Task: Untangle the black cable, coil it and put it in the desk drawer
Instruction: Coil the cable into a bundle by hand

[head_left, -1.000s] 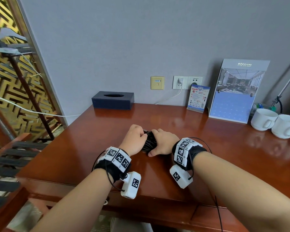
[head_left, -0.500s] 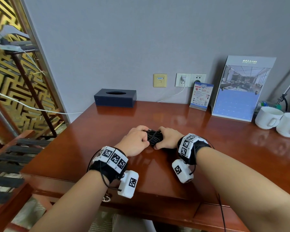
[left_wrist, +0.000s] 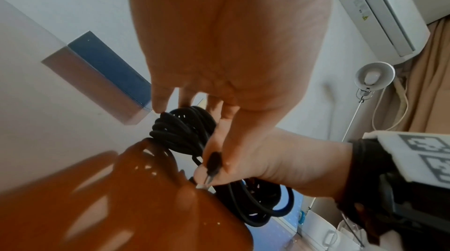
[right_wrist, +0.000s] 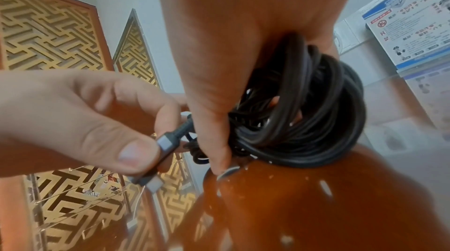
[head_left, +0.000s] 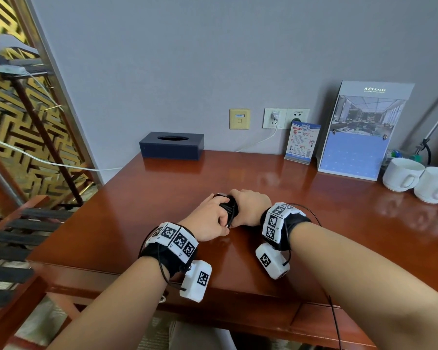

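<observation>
1. The glossy reddish-brown wooden desk bears both hands near its middle.
2. The right hand wraps its curled fingers around the coiled black rubber cable, the coil's lower edge touching the desktop.
3. The left hand pinches the cable's grey metal plug between thumb and forefinger, just beside the coil.
</observation>
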The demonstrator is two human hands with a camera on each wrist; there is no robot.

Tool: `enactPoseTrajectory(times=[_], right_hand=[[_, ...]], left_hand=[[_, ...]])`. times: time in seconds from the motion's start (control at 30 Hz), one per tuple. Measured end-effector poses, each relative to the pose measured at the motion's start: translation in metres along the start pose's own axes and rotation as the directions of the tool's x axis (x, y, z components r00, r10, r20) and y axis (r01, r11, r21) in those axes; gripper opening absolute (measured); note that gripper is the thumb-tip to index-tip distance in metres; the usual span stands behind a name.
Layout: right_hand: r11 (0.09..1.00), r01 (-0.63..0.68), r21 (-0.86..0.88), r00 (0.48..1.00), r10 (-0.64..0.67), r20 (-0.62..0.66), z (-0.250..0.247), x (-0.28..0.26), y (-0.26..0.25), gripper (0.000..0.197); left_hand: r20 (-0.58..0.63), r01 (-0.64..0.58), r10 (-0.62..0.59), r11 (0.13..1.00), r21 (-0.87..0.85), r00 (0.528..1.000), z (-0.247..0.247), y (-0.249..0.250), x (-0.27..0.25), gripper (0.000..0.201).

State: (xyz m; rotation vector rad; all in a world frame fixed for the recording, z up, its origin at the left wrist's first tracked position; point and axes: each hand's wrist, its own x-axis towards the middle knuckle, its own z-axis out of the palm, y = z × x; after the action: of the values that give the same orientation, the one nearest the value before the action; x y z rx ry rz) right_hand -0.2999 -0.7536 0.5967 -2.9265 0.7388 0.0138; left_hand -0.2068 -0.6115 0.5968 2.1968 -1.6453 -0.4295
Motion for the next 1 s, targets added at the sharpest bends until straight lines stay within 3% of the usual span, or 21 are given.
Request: enactPoseTrajectory(times=[0.17,0.27,0.7,0.9,1.0], right_hand=[[1.000,0.004,-0.003,1.000,-0.004,0.020,-0.002,-0.001,-0.006,0.066],[0.996,-0.008,0.084,0.999,0.005,0.042,-0.005,-0.005,-0.008,0.055],[0.954,0.001,0.301,1.000,0.004,-0.017,-0.036,-0.040,-0.029,0.059],[0.927,0.035,0.374,0.996,-0.003,-0.087,-0.054,-0.064,-0.042,0.044],[0.916,0.065,0.396,0.995,-0.028,-0.099,-0.057,-0.076,-0.053,0.044]], left_hand=[[0.031,0.012,-0.012,1.000,-0.017,0.999,-0.004,-0.005,-0.002,0.012],[0.028,0.005,-0.004,0.999,-0.042,1.000,-0.010,-0.007,-0.008,0.012],[-0.177,-0.046,0.038,0.998,-0.041,0.983,-0.046,0.011,-0.049,0.015],[-0.244,-0.096,0.080,0.994,-0.054,0.966,-0.059,0.025,-0.075,0.014],[-0.350,-0.108,0.066,0.989,-0.101,0.934,-0.067,0.027,-0.095,0.011]])
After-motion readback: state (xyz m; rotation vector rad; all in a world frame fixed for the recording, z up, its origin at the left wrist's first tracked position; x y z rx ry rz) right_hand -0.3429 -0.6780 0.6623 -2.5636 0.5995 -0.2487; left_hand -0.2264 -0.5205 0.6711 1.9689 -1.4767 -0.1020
